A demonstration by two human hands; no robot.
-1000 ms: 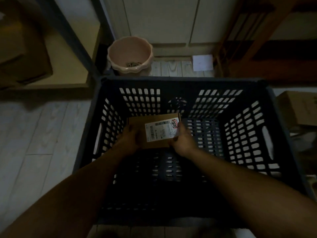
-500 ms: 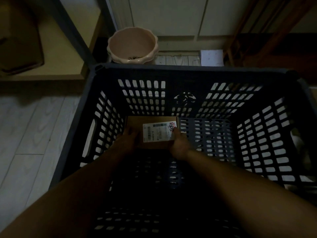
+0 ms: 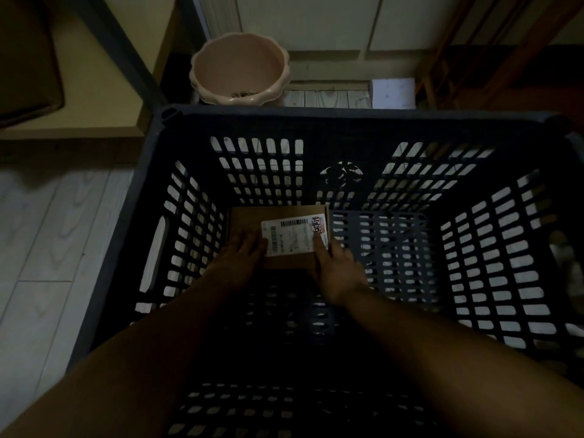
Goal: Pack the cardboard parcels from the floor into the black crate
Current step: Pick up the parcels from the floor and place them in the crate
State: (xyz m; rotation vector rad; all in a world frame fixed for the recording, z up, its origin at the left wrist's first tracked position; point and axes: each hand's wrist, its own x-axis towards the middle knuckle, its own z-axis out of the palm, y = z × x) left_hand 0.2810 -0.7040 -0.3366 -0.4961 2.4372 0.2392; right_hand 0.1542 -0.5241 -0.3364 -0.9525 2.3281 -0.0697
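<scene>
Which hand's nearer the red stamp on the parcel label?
Right. The right hand has a finger on the label just below the red stamp; the left hand rests at the label's opposite end.
</scene>
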